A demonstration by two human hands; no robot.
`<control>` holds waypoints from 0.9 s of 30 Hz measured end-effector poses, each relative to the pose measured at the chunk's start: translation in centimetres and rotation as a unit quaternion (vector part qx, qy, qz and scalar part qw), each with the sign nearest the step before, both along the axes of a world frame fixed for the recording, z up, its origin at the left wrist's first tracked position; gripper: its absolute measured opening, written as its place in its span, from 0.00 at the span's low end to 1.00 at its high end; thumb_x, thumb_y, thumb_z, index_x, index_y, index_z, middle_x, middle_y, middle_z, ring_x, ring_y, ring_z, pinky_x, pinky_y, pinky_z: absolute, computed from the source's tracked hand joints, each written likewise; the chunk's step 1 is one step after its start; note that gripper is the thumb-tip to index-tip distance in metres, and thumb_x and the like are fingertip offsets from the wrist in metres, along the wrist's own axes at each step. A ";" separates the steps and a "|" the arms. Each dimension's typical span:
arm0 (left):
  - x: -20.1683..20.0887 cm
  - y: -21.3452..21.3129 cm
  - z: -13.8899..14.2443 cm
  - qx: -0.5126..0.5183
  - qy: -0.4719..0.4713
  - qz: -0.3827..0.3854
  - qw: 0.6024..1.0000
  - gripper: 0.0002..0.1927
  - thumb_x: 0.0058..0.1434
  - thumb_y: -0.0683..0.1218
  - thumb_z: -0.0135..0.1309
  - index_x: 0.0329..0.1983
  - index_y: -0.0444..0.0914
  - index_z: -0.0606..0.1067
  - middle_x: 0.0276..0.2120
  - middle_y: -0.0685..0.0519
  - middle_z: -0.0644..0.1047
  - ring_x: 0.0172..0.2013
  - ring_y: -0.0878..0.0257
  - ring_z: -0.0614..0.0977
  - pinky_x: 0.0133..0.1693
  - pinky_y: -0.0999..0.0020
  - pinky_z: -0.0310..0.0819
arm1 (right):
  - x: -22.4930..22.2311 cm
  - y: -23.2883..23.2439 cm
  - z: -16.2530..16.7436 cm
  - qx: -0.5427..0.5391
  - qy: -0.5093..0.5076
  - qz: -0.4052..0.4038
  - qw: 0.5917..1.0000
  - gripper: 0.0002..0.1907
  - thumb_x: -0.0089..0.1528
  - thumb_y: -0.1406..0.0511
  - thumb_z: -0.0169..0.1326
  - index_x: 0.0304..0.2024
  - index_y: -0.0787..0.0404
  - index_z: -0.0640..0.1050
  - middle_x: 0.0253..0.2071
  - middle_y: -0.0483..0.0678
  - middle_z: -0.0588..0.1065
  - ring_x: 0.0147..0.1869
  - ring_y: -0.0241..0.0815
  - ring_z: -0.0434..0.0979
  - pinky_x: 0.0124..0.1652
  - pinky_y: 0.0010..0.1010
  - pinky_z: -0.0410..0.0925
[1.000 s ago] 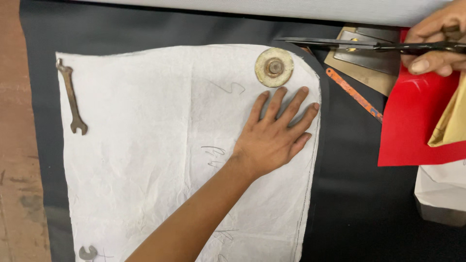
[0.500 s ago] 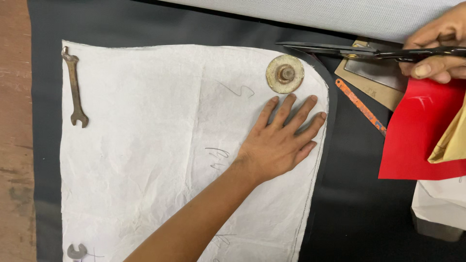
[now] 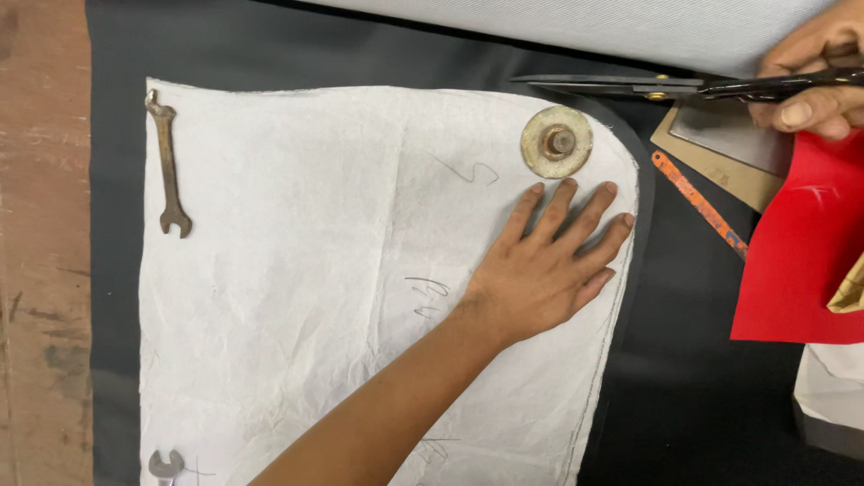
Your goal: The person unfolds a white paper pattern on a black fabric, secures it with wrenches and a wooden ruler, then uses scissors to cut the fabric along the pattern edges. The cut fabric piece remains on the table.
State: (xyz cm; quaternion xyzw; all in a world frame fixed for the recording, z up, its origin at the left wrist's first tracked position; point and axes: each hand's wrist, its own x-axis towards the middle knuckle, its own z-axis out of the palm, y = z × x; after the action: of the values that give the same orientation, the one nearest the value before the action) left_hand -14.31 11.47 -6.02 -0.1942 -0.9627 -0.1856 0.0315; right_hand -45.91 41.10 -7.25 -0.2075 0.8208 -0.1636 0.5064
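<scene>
Fingers spread, the left hand (image 3: 549,270) is pressing flat on the white pattern sheet (image 3: 342,270) lying over black fabric (image 3: 666,378), just below a round metal weight (image 3: 556,141). The right hand (image 3: 810,76) is gripping black scissors (image 3: 648,86) near the top edge.

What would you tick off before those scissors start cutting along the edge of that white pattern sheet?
1. Left hand flat on the white pattern sheet, holding it down: ok.
2. Round metal weight resting on the sheet's top right corner: ok.
3. Rusty spanner pinning the top left corner: ok.
4. Scissors gripped in the right hand, blades nearly closed, tips off the sheet: ok.
5. Left fingers out of the blades' way: ok for now, though they lie close to the curved edge.
6. Black material lying smooth beneath the sheet: cannot tell, mostly covered.
</scene>
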 end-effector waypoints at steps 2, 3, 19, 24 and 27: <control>0.0 -0.2 0.0 -0.001 0.004 0.001 1.000 0.27 0.72 0.61 0.44 0.71 0.48 0.65 0.73 0.50 0.61 0.70 0.47 0.64 0.71 0.43 0.57 | 0.2 -1.0 0.3 0.030 -0.021 -0.022 0.999 0.15 0.60 0.62 0.67 0.37 0.68 0.79 0.16 0.59 0.71 0.11 0.46 0.66 0.10 0.37 0.59; 0.0 -0.2 0.0 -0.001 0.002 -0.001 1.000 0.28 0.71 0.61 0.44 0.71 0.48 0.65 0.72 0.50 0.61 0.70 0.48 0.64 0.71 0.43 0.57 | 0.3 -1.3 0.5 0.029 -0.016 -0.019 0.999 0.14 0.60 0.62 0.67 0.37 0.68 0.79 0.16 0.59 0.71 0.12 0.46 0.66 0.10 0.37 0.59; 0.1 -1.2 -0.6 -0.013 0.044 0.001 0.999 0.28 0.71 0.62 0.44 0.70 0.46 0.66 0.70 0.48 0.63 0.69 0.48 0.66 0.70 0.44 0.60 | -3.6 -2.6 -1.4 -0.154 -0.011 0.075 0.985 0.18 0.55 0.63 0.71 0.37 0.71 0.79 0.17 0.53 0.73 0.15 0.39 0.70 0.19 0.31 0.66; 0.0 -1.5 -0.6 -0.002 0.045 0.001 0.999 0.29 0.69 0.60 0.45 0.69 0.44 0.66 0.71 0.47 0.63 0.69 0.47 0.66 0.70 0.44 0.58 | -3.9 -4.6 -1.0 -0.197 -0.013 0.070 0.978 0.20 0.53 0.62 0.71 0.36 0.72 0.80 0.19 0.52 0.73 0.17 0.37 0.69 0.21 0.29 0.65; 0.1 -1.7 -0.7 -0.002 0.047 -0.004 0.999 0.29 0.70 0.59 0.46 0.70 0.42 0.66 0.71 0.45 0.63 0.69 0.46 0.66 0.70 0.43 0.58 | -3.7 -5.1 -0.6 -0.111 -0.029 0.083 0.990 0.21 0.52 0.62 0.71 0.38 0.70 0.79 0.20 0.54 0.74 0.17 0.40 0.71 0.19 0.32 0.66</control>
State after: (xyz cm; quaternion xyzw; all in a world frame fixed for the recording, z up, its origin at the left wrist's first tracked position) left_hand -14.24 9.73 -6.76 -0.2068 -0.9597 -0.1743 0.0758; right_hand -49.65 35.98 -7.80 -0.3251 0.7626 -0.2172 0.5154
